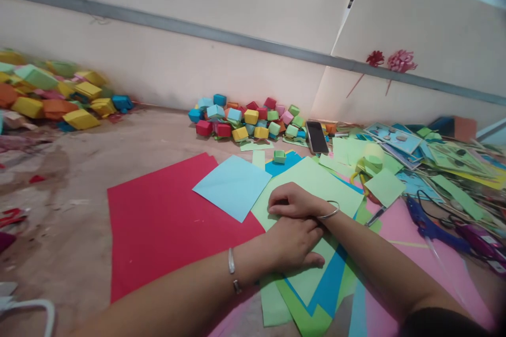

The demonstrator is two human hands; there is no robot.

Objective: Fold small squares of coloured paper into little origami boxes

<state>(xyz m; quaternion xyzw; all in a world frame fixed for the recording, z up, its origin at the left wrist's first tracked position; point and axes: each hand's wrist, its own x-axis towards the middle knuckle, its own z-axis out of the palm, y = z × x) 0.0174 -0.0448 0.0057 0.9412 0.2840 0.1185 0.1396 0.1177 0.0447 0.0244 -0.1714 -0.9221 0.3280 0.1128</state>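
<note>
My left hand [294, 246] lies palm down across the stack of coloured paper, its thumb stretched out and its fingertips partly hidden by my right wrist. Just beyond it, my right hand [293, 201] rests with loosely curled fingers, and nothing shows in it. Both touch each other at the wrist and fingers. Under them is a pale green sheet [312, 179] over blue and green sheets. A light blue square of paper [233, 187] lies left of my right hand, partly on large red paper [166, 221]. Behind them stands a small green paper box [279, 157].
Small coloured paper boxes [251, 117] are heaped by the wall, with a larger pile [47, 89] at far left. A phone [317, 138] lies behind. At right are yellow-handled scissors [359, 175], a pen [375, 216], a blue glue gun [429, 226] and pink paper [419, 258].
</note>
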